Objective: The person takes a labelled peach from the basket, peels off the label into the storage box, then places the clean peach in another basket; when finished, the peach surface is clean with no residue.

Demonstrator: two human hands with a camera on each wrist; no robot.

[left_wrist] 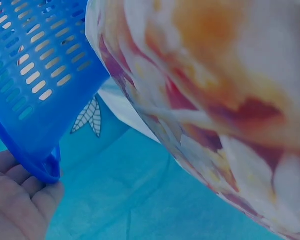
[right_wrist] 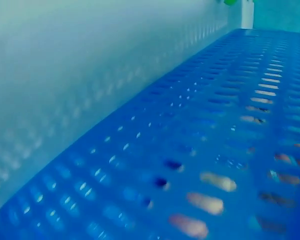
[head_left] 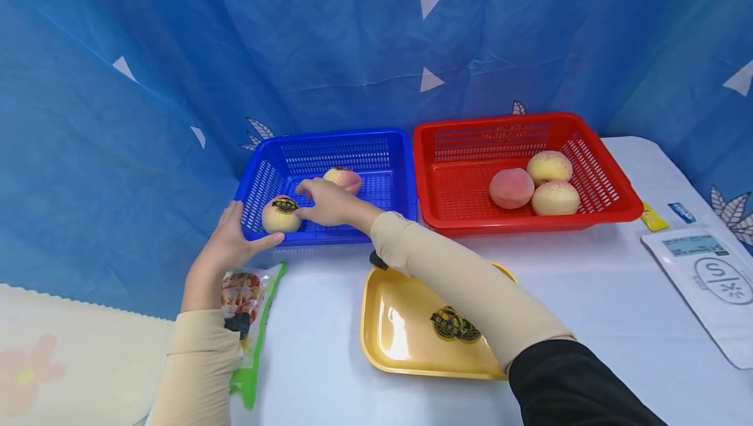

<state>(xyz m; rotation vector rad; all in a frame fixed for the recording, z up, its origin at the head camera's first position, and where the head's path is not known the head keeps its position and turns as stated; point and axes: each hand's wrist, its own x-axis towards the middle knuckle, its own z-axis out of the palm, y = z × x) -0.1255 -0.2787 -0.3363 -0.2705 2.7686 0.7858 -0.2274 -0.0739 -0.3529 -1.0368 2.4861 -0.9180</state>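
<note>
My left hand (head_left: 226, 243) grips the left front corner of a blue plastic basket (head_left: 406, 171), the thumb along its front rim. The fingers curl around the edge in the left wrist view. Inside the basket are two peaches: one peach (head_left: 273, 220) with a black and gold sticker at the left front, another peach (head_left: 347, 181) farther back. My right hand (head_left: 332, 202) reaches in beside the front peach, thumb and index finger spread, the thumb tip at its right side. Whether the thumb touches it I cannot tell. Only the basket's slotted wall (right_wrist: 155, 145) shows in the right wrist view.
A red basket (head_left: 459, 223) with three peaches stands to the right. A gold tray (head_left: 412, 347) with dark stickers lies under my right forearm. A printed food bag (head_left: 259, 334) is by my left wrist. A white scale (head_left: 694, 276) and small packets (head_left: 653, 217) lie at right.
</note>
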